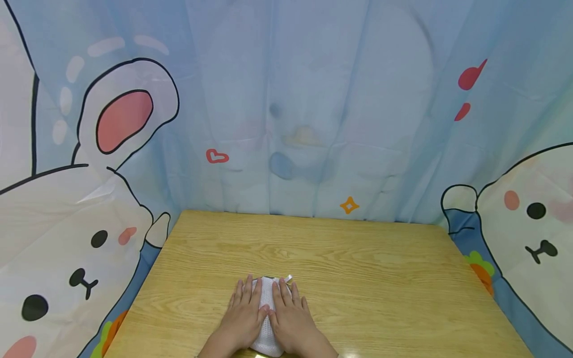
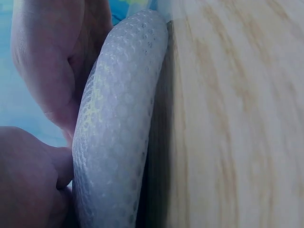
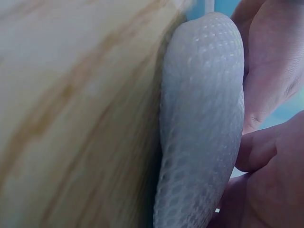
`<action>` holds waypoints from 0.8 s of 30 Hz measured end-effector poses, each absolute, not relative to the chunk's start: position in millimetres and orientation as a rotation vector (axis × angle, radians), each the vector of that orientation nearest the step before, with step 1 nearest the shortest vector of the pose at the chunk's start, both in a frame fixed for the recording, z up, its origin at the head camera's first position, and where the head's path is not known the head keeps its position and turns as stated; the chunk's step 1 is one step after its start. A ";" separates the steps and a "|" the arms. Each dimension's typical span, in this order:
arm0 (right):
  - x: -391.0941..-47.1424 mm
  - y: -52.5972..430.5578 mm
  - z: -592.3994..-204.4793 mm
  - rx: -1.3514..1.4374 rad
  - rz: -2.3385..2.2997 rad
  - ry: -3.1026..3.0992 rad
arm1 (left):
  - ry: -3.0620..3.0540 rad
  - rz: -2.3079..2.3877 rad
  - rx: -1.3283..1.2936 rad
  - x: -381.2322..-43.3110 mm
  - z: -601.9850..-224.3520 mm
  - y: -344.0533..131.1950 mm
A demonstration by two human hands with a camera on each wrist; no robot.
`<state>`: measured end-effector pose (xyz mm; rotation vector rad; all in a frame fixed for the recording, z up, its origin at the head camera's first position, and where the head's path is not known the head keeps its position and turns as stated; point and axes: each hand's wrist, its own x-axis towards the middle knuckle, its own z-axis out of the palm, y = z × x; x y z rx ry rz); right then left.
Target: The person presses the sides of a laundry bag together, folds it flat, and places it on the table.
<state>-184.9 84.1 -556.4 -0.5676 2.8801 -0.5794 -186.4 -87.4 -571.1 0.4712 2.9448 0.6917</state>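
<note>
A white mesh bag, softly padded in shape, lies on the wooden table near its front edge. Flat on its left half rests my left hand, fingers straight and pointing away from me. My right hand lies the same way across the right half, and the two thumbs almost meet over the middle. In the left wrist view the bag shows a rounded, bulging side against the tabletop. The right wrist view shows its other side, also bulging. What is inside cannot be seen.
The wood-grain table extends around the bag to both sides and to the back. Behind it hangs a light blue curtain with cartoon animals printed on it. A small white tab sticks out at the bag's far end.
</note>
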 end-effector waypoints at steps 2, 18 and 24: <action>-184.8 84.2 -556.8 -0.568 -0.569 2.882 | 2.937 0.697 0.470 -186.2 -570.6 -87.2; -184.2 84.4 -558.1 -0.552 -0.545 2.887 | 2.935 0.682 0.485 -186.3 -569.7 -87.2; -186.0 83.0 -553.5 -0.539 -0.555 2.894 | 2.944 0.667 0.486 -187.4 -562.8 -89.9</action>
